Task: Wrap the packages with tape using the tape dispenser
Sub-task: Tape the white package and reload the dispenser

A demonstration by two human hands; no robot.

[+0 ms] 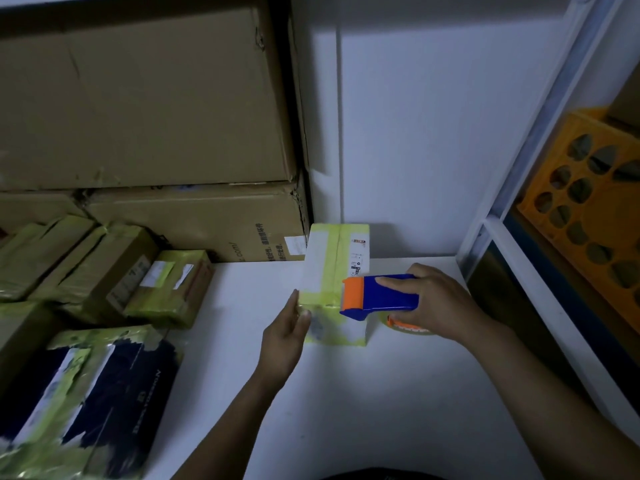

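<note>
Gripping the tape dispenser (379,296) from above, your right hand (436,303) has its fingers curled over the smooth blue plastic body. The orange blade end touches the right near edge of the package (332,271).

Package: a rectangular box with white faces, banded with glossy yellow-green tape, and a printed label on top. It lies on the matte white table (346,410), towards the back wall.

Tape roll (408,328): translucent with an orange core, under the dispenser, low beside the box.

Your left hand (285,334): fingers straight and pressed together, flat against the box's near left corner.

To your left: small cardboard parcels (104,271) with the same tape, a dark flat parcel (104,393), and big dented corrugated cartons (138,98) stacked behind.

To your right: a white metal shelf frame (485,230) holds an orange perforated crate (588,202).
</note>
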